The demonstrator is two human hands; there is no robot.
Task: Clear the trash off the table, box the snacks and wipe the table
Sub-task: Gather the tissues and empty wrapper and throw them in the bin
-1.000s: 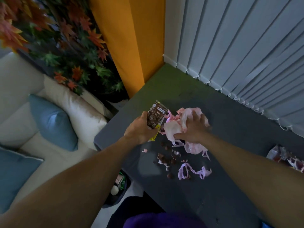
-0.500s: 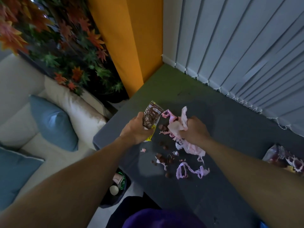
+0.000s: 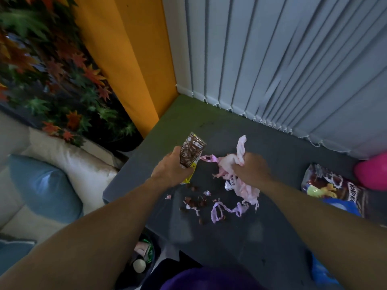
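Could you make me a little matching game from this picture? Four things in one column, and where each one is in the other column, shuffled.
Things
1. brown snack wrapper
2. pink plastic bag
3. chocolate balls
4. cereal bag

Places
A. lying on the table near its right end
B. gripped in the right hand
C. scattered loose on the table between the two arms
D. gripped in the left hand

Pairs: 1-D, 2-B, 3-C, 4-A

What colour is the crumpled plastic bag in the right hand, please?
The plastic bag is pale pink, seen in the head view.
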